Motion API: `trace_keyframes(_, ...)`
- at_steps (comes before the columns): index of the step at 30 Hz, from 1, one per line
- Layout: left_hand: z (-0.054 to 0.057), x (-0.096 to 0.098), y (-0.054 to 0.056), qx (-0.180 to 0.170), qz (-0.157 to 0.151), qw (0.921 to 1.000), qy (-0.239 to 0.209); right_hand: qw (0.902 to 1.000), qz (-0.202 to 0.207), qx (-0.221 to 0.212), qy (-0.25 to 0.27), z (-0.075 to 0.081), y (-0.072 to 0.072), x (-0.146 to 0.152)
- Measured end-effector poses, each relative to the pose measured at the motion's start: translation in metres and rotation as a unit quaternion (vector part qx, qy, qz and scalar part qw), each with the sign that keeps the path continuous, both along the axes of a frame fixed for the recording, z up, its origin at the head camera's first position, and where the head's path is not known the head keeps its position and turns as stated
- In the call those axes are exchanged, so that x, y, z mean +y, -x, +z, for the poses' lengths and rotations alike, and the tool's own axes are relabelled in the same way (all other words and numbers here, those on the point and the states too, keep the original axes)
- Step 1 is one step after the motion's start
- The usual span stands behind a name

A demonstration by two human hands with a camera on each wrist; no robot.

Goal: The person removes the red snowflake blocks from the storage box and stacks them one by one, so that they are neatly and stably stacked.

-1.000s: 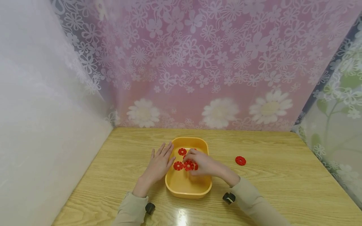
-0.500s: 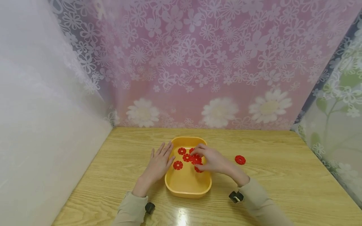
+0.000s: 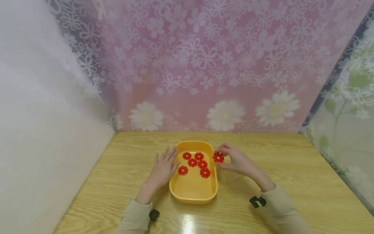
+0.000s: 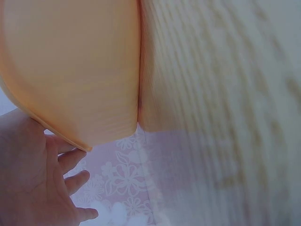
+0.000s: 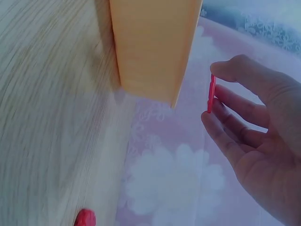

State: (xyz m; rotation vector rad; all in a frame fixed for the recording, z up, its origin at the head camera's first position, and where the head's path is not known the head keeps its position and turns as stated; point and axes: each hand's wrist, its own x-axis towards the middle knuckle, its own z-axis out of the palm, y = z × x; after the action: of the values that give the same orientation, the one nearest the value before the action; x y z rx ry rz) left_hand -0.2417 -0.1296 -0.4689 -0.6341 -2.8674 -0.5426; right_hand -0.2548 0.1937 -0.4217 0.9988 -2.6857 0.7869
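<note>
Between thumb and fingers, my right hand point(image 3: 238, 160) pinches a red notched disc point(image 3: 218, 158), held just past the right rim of a yellow plastic bin point(image 3: 193, 199). The right wrist view shows the disc point(image 5: 211, 94) edge-on, off the table beside the bin's outer wall point(image 5: 153, 47). My left hand point(image 3: 161, 167) rests on the bin's left rim with its fingers straight and spread; in the left wrist view the fingertips touch that rim point(image 4: 61, 136). Several more red notched discs point(image 3: 192, 162) lie flat inside the bin, mostly in its far half.
A wooden table point(image 3: 122, 182) carries the bin. In the right wrist view a red piece point(image 5: 85, 217) lies on the table to the right of the bin. A pink flowered cloth point(image 3: 187, 71) hangs behind the table, and a white wall point(image 3: 52, 130) stands at the left.
My right hand has lifted a red disc out of the bin and carried it right, over the rim. The disc on the table is now hidden behind that hand. My left hand has stayed put.
</note>
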Motion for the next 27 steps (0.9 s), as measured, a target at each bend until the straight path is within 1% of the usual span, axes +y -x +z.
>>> trace_keyframes(6,0.002,0.000,-0.001,-0.005,0.001,1.0000,-0.002,0.9997,-0.021,0.005,0.012,-0.002,0.000,0.021)
trace_keyframes(14,0.002,0.000,-0.001,-0.005,-0.001,1.0000,-0.002,0.9975,-0.070,0.006,-0.002,-0.002,-0.001,0.053)
trace_keyframes(20,0.001,0.000,-0.001,-0.008,-0.001,0.9999,-0.008,0.9966,-0.081,0.013,0.008,-0.008,0.000,0.073)
trace_keyframes(27,0.000,0.000,0.000,-0.009,0.001,0.9999,-0.004,0.9948,-0.101,-0.011,0.000,-0.015,0.003,0.088)
